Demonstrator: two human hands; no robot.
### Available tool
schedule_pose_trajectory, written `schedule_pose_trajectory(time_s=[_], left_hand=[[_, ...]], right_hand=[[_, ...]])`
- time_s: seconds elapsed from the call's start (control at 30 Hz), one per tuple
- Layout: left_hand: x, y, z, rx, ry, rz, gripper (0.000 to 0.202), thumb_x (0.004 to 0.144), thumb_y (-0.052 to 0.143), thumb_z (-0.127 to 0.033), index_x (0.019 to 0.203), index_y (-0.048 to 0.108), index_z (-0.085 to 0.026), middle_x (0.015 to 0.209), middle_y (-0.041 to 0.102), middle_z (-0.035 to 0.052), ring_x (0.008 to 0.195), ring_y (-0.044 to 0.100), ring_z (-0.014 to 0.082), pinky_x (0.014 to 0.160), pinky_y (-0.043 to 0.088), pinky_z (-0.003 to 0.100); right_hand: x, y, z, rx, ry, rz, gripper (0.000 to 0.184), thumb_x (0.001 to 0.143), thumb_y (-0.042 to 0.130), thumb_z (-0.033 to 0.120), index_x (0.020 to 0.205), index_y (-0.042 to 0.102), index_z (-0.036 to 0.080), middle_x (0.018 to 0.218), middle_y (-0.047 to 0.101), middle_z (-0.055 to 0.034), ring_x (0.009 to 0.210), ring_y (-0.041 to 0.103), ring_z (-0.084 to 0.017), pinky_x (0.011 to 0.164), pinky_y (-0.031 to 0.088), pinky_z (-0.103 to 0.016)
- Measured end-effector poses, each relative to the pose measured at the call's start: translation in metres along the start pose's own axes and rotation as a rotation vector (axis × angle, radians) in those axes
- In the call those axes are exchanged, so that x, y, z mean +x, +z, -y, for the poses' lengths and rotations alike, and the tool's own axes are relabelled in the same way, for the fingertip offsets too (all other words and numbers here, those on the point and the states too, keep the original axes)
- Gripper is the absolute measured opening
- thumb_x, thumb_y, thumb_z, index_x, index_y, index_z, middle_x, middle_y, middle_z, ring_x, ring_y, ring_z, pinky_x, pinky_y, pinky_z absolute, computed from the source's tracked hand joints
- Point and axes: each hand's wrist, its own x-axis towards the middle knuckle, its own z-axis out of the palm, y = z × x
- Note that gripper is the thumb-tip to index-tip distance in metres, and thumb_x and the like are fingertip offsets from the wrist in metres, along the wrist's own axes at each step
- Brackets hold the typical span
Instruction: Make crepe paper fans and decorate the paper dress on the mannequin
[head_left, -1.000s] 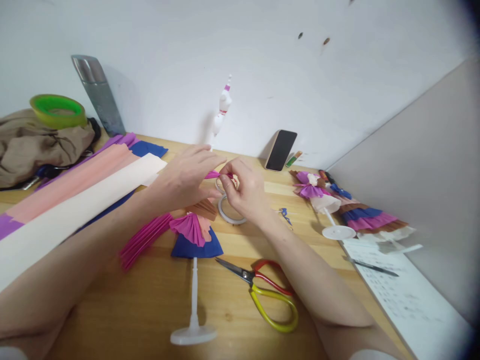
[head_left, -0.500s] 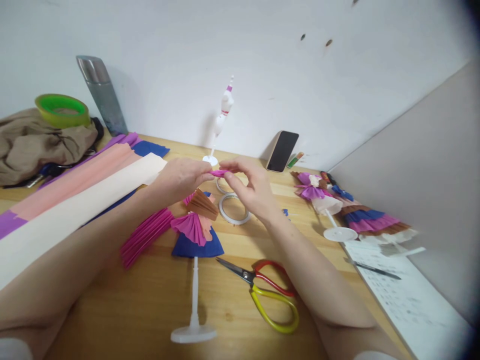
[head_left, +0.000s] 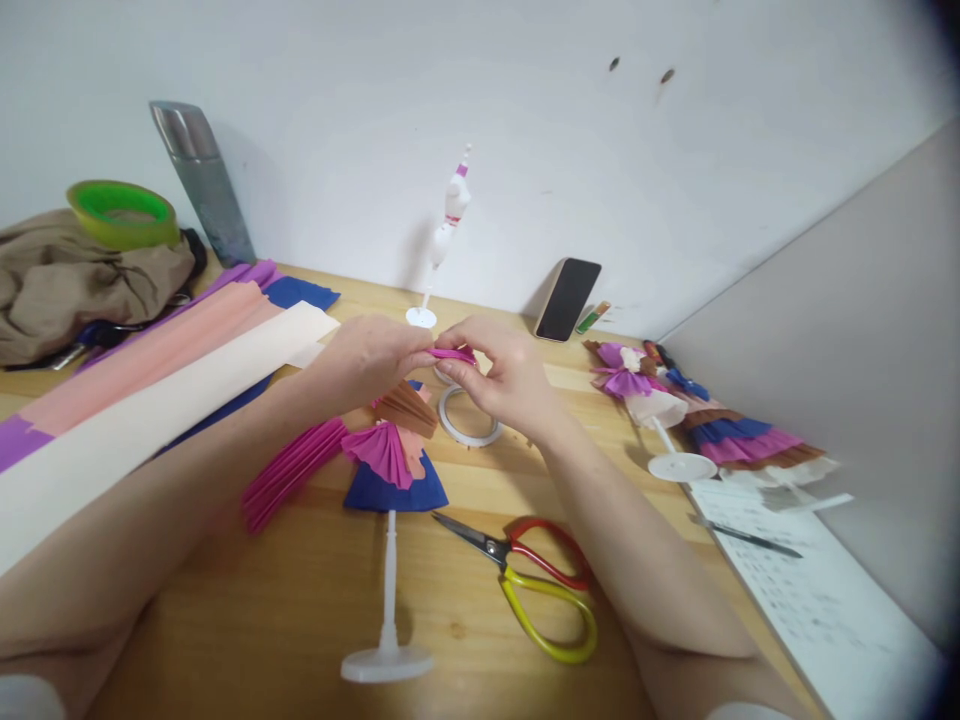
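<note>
My left hand (head_left: pixel 371 355) and my right hand (head_left: pixel 502 375) meet above the wooden table (head_left: pixel 262 620). Both pinch a small folded strip of pink crepe paper (head_left: pixel 452 354) between their fingertips. Just below the hands lies a doll stand (head_left: pixel 388 610) dressed in a pink, brown and blue pleated paper skirt (head_left: pixel 394 460). A pleated pink paper fan (head_left: pixel 289 475) lies left of it. A roll of tape (head_left: pixel 466 418) sits under my right hand.
Red and yellow scissors (head_left: pixel 536 585) lie near the front. Long crepe paper sheets (head_left: pixel 150 385) cover the left side. A bare white doll stand (head_left: pixel 442 240), a phone (head_left: pixel 566 298) and a steel bottle (head_left: pixel 201 180) stand by the wall. Finished paper-dressed dolls (head_left: pixel 697 425) and a printed sheet (head_left: pixel 810 600) lie right.
My right hand's fingers opened out half a second ago and have closed back onto the pink strip. Both hands stayed in nearly the same spot.
</note>
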Motion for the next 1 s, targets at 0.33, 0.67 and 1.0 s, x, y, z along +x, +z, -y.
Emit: schedule_pose_trajectory(time_s=[0.33, 0.67, 1.0], left_hand=[[0.002, -0.009, -0.010, -0.241, -0.066, 0.176, 0.028, 0.086, 0.052, -0.026, 0.059, 0.054, -0.017, 0.051, 0.045, -0.0046, 0.051, 0.039, 0.0098, 0.053, 0.024, 0.025], [0.002, -0.037, 0.013, -0.480, -0.322, 0.270, 0.010, 0.072, 0.067, -0.023, 0.066, 0.069, -0.016, 0.053, 0.054, -0.0037, 0.053, 0.047, 0.0095, 0.052, 0.031, 0.022], [-0.004, 0.012, -0.036, -1.629, -0.599, -0.143, 0.030, 0.063, 0.082, -0.022, 0.091, 0.074, -0.016, 0.062, 0.063, -0.0020, 0.054, 0.056, 0.0095, 0.057, 0.049, 0.025]], right_hand=[[0.001, -0.003, -0.001, 0.065, 0.144, 0.073, 0.019, 0.085, 0.059, 0.022, 0.067, 0.059, 0.017, 0.064, 0.061, 0.0000, 0.062, 0.053, -0.013, 0.062, 0.038, -0.027], [0.002, 0.001, -0.005, 0.142, 0.279, -0.128, 0.016, 0.078, 0.060, 0.023, 0.063, 0.058, 0.018, 0.059, 0.057, 0.0024, 0.060, 0.052, -0.013, 0.062, 0.039, -0.027], [-0.001, 0.018, 0.005, 0.515, 0.444, -0.246, 0.015, 0.075, 0.065, 0.032, 0.067, 0.063, 0.019, 0.067, 0.063, -0.0002, 0.066, 0.056, -0.015, 0.067, 0.046, -0.030]])
